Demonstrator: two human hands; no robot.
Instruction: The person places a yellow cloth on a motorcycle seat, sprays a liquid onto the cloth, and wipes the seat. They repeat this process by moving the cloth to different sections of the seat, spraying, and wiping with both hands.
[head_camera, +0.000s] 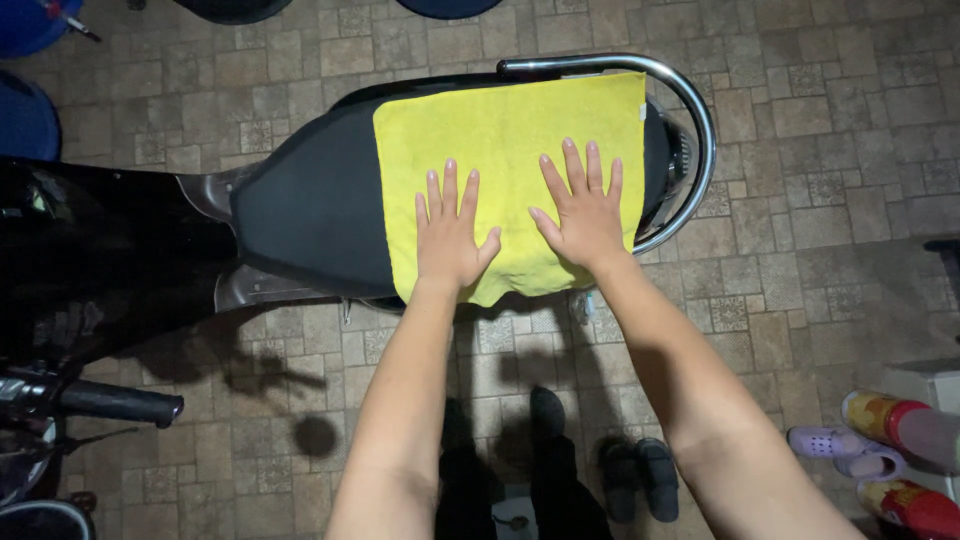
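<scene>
While the yellow cloth covers the black seat at upper centre, the left hand and right hand press it flat, fingers spread open.

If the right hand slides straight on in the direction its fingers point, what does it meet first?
The right hand lies flat on the yellow cloth. Going on, it would probably cross the cloth's far edge and meet the chrome grab rail behind the black seat.

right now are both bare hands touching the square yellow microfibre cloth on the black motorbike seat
Touching. The head view shows the left hand and right hand pressed flat, fingers spread, on the yellow cloth lying over the black seat.
</scene>
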